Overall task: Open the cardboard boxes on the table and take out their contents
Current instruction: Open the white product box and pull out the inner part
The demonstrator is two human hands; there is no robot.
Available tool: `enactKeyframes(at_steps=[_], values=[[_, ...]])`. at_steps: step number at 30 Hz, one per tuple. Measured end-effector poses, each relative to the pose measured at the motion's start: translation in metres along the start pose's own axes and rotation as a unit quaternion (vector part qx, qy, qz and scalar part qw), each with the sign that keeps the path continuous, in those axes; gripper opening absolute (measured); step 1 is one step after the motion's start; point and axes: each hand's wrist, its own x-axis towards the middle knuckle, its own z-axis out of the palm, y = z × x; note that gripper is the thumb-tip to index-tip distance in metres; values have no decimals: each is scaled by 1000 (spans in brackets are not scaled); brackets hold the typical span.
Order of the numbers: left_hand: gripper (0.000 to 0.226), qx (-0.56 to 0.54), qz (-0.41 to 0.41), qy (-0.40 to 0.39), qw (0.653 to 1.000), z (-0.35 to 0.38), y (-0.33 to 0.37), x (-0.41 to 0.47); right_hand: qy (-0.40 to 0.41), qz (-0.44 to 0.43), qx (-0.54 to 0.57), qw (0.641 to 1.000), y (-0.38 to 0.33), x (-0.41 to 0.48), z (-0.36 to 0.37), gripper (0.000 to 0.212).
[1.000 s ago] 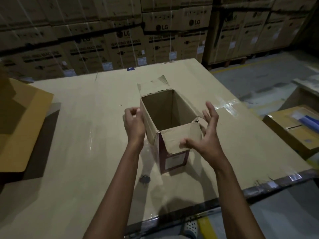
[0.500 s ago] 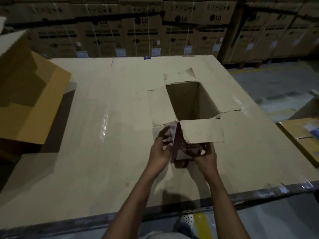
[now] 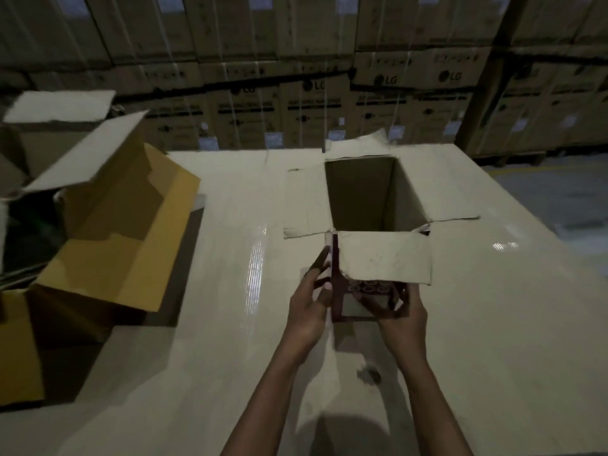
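A small cardboard box (image 3: 385, 258) with a dark red printed front is upright over the table (image 3: 230, 324), all its top flaps folded outward. Its inside (image 3: 362, 195) looks dark and bare as far as I can see. My left hand (image 3: 309, 304) holds the box's near left corner, fingers along the left side and thumb on the front. My right hand (image 3: 399, 311) grips the lower front right of the box with curled fingers. The near flap hides part of the front.
A large open yellow-brown carton (image 3: 108, 225) lies on the table's left part, with another open box (image 3: 49, 126) behind it. Stacked LG cartons (image 3: 378, 103) wall the back. A small dark object (image 3: 370, 375) lies on the table beneath my right wrist.
My hands dropped from the box's top rim to its lower front and took hold. The side flaps are folded out. The box now appears nearer and higher in view.
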Motion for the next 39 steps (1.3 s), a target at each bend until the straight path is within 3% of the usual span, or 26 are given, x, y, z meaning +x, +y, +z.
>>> enactKeyframes(at_steps=[5,10,14,20,23,25,26,29,31,36,39], values=[[51,0,12,46,999,-51,17,45,-12,-34,-2,999,-31,25,65,70],[27,17,66,78,995,-131,47,84,-4,-72,-15,997,-78,33,148,75],[26,59,105,95,988,-208,82,107,21,-119,-47,992,-134,23,213,83],[17,101,189,27,976,-331,145,121,97,-193,-120,969,-217,-11,306,83],[45,114,210,26,971,-390,167,125,126,-182,-124,967,-252,-29,356,86],[57,97,215,36,971,-424,182,125,132,-174,-129,967,-277,-39,385,83],[52,83,211,37,973,-438,188,125,134,-171,-136,967,-288,-41,398,80],[14,-14,181,42,982,-471,200,131,128,-204,-150,959,-319,-42,432,75],[30,-35,151,66,986,-487,206,140,117,-239,-147,953,-336,-44,451,80],[24,-65,127,90,986,-529,223,161,118,-281,-142,942,-362,-47,495,93],[31,-92,125,119,981,-555,240,165,117,-286,-130,942,-379,-46,520,87]])
